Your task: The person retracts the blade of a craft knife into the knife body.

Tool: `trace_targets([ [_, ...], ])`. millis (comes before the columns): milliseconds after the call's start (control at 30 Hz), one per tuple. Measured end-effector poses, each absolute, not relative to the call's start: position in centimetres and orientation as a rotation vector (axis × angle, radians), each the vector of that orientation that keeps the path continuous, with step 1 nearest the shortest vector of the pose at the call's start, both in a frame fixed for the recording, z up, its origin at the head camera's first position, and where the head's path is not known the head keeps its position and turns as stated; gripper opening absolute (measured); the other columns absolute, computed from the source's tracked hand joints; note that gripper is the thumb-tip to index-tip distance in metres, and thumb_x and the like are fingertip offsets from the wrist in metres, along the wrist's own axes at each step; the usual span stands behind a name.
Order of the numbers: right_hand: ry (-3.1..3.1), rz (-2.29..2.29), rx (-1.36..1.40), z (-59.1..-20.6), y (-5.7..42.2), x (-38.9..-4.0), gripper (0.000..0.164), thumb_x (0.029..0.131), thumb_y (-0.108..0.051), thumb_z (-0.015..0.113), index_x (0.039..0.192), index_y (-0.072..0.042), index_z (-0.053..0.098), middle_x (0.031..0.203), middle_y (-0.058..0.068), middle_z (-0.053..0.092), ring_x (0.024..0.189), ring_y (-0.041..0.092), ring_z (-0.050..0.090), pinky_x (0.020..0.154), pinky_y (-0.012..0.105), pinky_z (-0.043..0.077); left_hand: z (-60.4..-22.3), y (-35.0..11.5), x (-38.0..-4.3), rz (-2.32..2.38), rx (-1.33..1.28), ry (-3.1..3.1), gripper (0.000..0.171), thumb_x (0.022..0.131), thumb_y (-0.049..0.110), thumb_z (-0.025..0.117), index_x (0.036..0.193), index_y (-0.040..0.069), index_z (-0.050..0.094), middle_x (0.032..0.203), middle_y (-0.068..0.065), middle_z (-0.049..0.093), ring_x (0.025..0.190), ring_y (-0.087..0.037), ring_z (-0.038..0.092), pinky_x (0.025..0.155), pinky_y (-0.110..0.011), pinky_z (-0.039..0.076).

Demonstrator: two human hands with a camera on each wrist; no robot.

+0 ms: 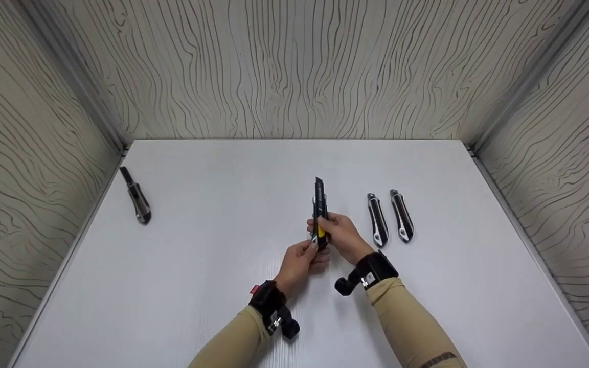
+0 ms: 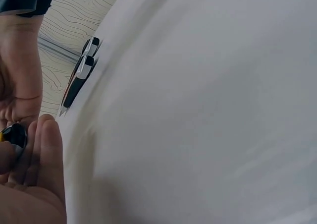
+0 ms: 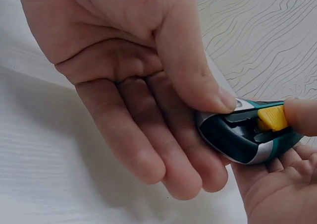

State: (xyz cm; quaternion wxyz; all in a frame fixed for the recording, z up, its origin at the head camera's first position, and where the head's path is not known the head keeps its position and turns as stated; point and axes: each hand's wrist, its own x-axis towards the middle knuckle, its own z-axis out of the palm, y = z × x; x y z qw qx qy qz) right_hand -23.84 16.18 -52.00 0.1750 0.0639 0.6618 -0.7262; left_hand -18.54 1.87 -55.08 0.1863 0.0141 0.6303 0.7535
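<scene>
A utility knife (image 1: 320, 199) with a dark blade run out towards the back of the table is held by both hands above the tabletop. My right hand (image 1: 343, 235) grips its body, the thumb at the yellow slider (image 3: 271, 119) and the fingers behind. The left hand (image 1: 297, 263) pinches the butt end, its thumb on top and its fingers underneath. In the right wrist view the dark green and silver butt (image 3: 233, 140) faces the camera, with the left hand (image 3: 124, 85) large in front. Only a bit of the knife (image 2: 17, 135) shows in the left wrist view.
Two more utility knives, one nearer (image 1: 378, 220) and one farther right (image 1: 402, 215), lie side by side right of my hands. Another utility knife (image 1: 138, 197) with a dark blade out lies by the white table's (image 1: 212, 184) left edge. Wood-grain panels (image 1: 294, 71) enclose the back and sides.
</scene>
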Motion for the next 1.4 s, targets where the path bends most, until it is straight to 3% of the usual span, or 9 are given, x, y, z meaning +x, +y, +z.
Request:
trace_targets([
  [200, 1.901, -2.056, 0.140, -52.15, 16.21, -23.78, 0.039, 0.102, -0.012, 0.047, 0.136, 0.007, 0.045, 0.127, 0.023, 0.062, 0.107, 0.019, 0.067, 0.099, 0.030, 0.051, -54.95, 1.96, -18.64, 2.089, 0.011, 1.808, 0.036, 0.105, 0.018, 0.042, 0.123, -0.008, 0.059, 0.110, -0.025, 0.069, 0.096, -0.027, 0.072, 0.087, -0.036, 0.058],
  [433, 1.920, -2.042, 0.136, -52.15, 16.10, -23.65, 0.040, 0.102, -0.010, 0.046, 0.138, 0.006, 0.043, 0.129, 0.022, 0.060, 0.110, 0.020, 0.066, 0.101, 0.032, 0.050, -55.08, 2.04, -18.73, 2.087, -0.023, 1.818, 0.035, 0.105, 0.018, 0.043, 0.120, -0.008, 0.061, 0.109, -0.025, 0.070, 0.097, -0.031, 0.071, 0.087, -0.037, 0.058],
  [833, 1.935, -2.014, 0.099, -52.01, 16.23, -23.60, 0.038, 0.102, -0.008, 0.044, 0.138, 0.004, 0.044, 0.134, 0.022, 0.058, 0.115, 0.022, 0.064, 0.103, 0.032, 0.049, -54.91, 2.10, -18.65, 2.108, 0.005, 1.834, 0.034, 0.104, 0.016, 0.044, 0.118, -0.010, 0.061, 0.104, -0.024, 0.071, 0.090, -0.025, 0.072, 0.083, -0.038, 0.059],
  [1400, 1.927, -2.013, 0.081, -51.90, 16.13, -23.57, 0.039, 0.101, -0.004, 0.044, 0.140, 0.005, 0.041, 0.135, 0.023, 0.057, 0.119, 0.025, 0.062, 0.108, 0.036, 0.045, -54.90, 2.14, -18.72, 2.119, -0.007, 1.851, 0.034, 0.104, 0.017, 0.044, 0.117, -0.008, 0.062, 0.103, -0.023, 0.071, 0.093, -0.030, 0.072, 0.084, -0.040, 0.059],
])
